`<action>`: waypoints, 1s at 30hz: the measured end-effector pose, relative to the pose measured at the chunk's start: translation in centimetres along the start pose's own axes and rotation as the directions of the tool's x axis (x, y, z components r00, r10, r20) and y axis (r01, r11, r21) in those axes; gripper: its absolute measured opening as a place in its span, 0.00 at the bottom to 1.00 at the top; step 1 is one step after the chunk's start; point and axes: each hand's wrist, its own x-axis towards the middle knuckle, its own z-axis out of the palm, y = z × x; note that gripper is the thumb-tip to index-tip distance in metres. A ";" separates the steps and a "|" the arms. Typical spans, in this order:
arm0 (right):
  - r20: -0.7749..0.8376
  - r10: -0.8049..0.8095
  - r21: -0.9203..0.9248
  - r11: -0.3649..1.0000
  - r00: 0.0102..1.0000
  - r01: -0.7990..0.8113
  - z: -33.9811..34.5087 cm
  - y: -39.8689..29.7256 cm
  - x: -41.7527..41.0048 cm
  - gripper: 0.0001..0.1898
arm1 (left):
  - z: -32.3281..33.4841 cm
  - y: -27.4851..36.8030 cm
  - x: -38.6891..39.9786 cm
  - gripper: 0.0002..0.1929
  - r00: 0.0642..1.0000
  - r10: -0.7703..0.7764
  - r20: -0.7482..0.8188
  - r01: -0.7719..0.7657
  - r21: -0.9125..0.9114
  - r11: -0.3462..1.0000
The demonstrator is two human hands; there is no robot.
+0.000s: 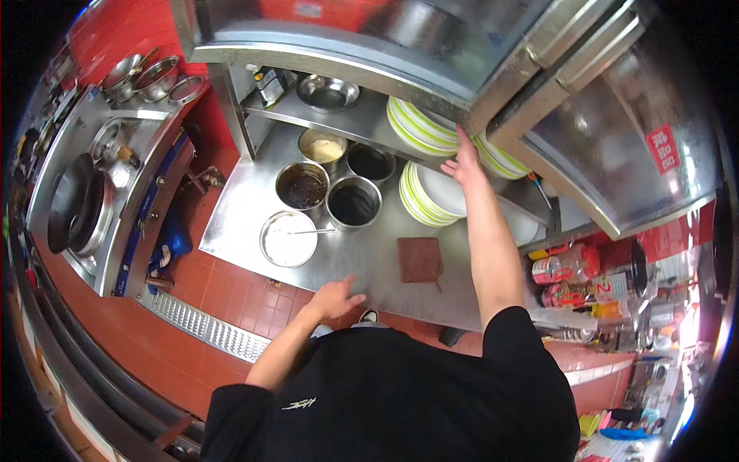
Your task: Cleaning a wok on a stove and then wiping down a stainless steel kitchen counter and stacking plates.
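Observation:
My right hand (463, 160) reaches up to the shelf with its fingers apart, at the edge of a stack of white plates with green rims (413, 130). Whether it touches them I cannot tell. Another plate stack (501, 157) stands just right of it, and a third stack (433, 193) sits below on the steel counter (369, 260). Near the counter's front edge my left hand (335, 299) hovers, empty, fingers spread. A brown folded cloth or pad (418, 260) lies between the two arms on the counter.
Several steel pots hold dark sauces (354, 202), a yellowish paste (324, 150) and a white substance (288, 239) with a spoon. A steel bowl (328, 92) rests on the shelf (369, 130). Glass-fronted cabinet doors (358, 34) overhang it. Woks (72, 202) stand on the stove at left.

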 end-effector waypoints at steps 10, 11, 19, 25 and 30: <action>0.010 0.108 0.170 0.979 0.994 -0.108 1.1 -0.5 4.0 0.24 | -3.5 -0.6 -6.8 0.22 0.939 -0.183 -0.291 0.040 -0.437 0.898; 0.008 0.127 0.178 0.976 0.992 -0.127 1.0 -0.3 4.7 0.23 | -3.8 -0.3 -6.6 0.22 0.953 -0.127 -0.276 0.000 -0.419 0.908; 0.022 0.173 0.232 0.957 0.985 -0.173 -0.9 0.5 5.7 0.20 | -11.6 6.2 7.5 0.26 0.832 0.077 -0.549 -0.295 -0.320 0.900; 0.105 0.204 0.268 0.937 0.973 -0.225 0.0 0.2 2.7 0.27 | -17.6 8.2 19.5 0.36 0.559 -0.240 -0.794 -0.425 -0.522 0.739; 0.080 0.211 0.260 0.939 0.974 -0.225 -2.0 0.7 1.7 0.20 | -20.7 11.4 22.1 0.40 0.692 -0.224 -0.687 -0.372 -0.604 0.705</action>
